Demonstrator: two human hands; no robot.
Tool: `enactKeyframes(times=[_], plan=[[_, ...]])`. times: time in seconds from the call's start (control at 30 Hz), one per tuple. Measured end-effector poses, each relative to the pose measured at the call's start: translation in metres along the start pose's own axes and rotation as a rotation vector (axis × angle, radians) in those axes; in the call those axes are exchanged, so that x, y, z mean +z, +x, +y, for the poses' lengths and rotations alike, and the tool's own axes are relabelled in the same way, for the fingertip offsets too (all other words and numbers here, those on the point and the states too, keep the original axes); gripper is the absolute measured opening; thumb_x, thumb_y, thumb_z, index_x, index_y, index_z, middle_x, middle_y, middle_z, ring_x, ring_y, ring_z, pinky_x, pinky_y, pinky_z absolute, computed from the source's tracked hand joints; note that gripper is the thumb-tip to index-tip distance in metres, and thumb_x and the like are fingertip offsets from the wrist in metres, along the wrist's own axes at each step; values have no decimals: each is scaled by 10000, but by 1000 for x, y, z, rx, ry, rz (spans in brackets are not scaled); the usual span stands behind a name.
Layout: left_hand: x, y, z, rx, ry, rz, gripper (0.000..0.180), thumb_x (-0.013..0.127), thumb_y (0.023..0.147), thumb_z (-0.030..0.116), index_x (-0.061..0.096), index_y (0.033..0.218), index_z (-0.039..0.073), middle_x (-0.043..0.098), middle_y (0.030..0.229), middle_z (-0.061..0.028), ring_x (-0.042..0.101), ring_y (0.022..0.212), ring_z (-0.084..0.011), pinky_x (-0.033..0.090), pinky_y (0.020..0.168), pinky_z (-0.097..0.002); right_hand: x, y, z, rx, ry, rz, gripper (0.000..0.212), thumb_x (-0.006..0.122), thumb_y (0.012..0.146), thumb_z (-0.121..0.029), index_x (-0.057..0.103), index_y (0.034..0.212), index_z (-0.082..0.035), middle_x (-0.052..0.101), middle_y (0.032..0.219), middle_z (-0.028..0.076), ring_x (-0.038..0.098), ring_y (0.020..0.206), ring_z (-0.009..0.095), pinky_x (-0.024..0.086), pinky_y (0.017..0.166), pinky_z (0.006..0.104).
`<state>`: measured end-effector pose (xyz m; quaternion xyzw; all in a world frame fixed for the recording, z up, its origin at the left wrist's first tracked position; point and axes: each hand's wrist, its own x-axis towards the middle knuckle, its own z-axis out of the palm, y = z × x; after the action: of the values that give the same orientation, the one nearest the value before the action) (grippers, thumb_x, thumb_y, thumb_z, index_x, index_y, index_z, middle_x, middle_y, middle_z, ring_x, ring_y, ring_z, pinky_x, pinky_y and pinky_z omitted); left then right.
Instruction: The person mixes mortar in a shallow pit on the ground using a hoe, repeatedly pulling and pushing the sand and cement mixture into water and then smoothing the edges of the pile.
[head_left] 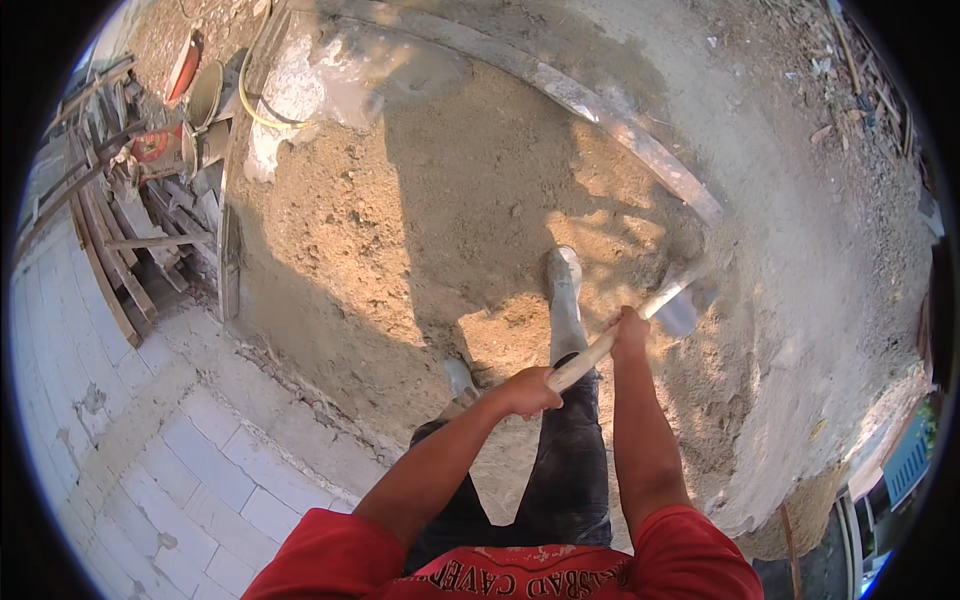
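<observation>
A hoe with a pale wooden handle (594, 362) slants up to the right across my front. My left hand (530, 391) is closed round the handle's near end, in front of my left thigh. Farther along, my right hand (628, 332) is wrapped round the same handle. A grey blade (679, 314) shows beside the handle's far end, low over damp sand; it is blurred, and whether it touches the ground I cannot tell. The brown sand (480, 190) spreads round my boots (565, 300), partly in shadow.
A long plank (640, 150) borders the sand at the far right, and a board (229, 250) edges its left. A yellow hose (250, 105) lies by wet grey mix (335, 85). Scrap timber (120, 225) is piled left, above a pale block wall (215, 460).
</observation>
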<state>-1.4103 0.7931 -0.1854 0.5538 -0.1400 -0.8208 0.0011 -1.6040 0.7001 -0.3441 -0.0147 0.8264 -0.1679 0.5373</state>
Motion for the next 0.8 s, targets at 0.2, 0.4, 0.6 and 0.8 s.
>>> enactKeyframes(times=[0.2, 0.4, 0.6, 0.8], plan=[[-20, 69, 49, -45, -102, 30, 406, 737, 761, 186, 603, 1061, -51, 622, 687, -91, 602, 530, -190, 508, 460, -345, 21, 83, -41, 85, -112, -49, 125, 558, 854, -90, 523, 891, 25, 499, 649, 109, 539, 501, 272, 503, 467, 444], [-135, -65, 53, -53, 155, 250, 441, 698, 776, 185, 604, 1166, 2, 643, 762, -113, 632, 596, -195, 525, 517, -356, 166, -25, -16, 107, 56, -232, 157, 518, 856, -41, 476, 967, 61, 548, 799, 167, 552, 609, 278, 509, 535, 427], [-112, -245, 9, -190, -115, 569, 413, 668, 786, 130, 589, 1170, 3, 640, 771, -89, 583, 550, -163, 498, 475, -324, 239, -227, 9, 180, -64, -569, 181, 525, 901, -44, 443, 1021, 64, 503, 763, 132, 532, 590, 227, 493, 521, 392], [-24, -339, -49, 60, -368, 551, 429, 753, 859, 243, 585, 1179, 12, 607, 749, -37, 568, 574, -113, 476, 495, -299, 189, -334, 16, 35, -203, -700, 222, 566, 895, -83, 447, 1042, 34, 497, 766, 95, 511, 568, 182, 472, 495, 371]])
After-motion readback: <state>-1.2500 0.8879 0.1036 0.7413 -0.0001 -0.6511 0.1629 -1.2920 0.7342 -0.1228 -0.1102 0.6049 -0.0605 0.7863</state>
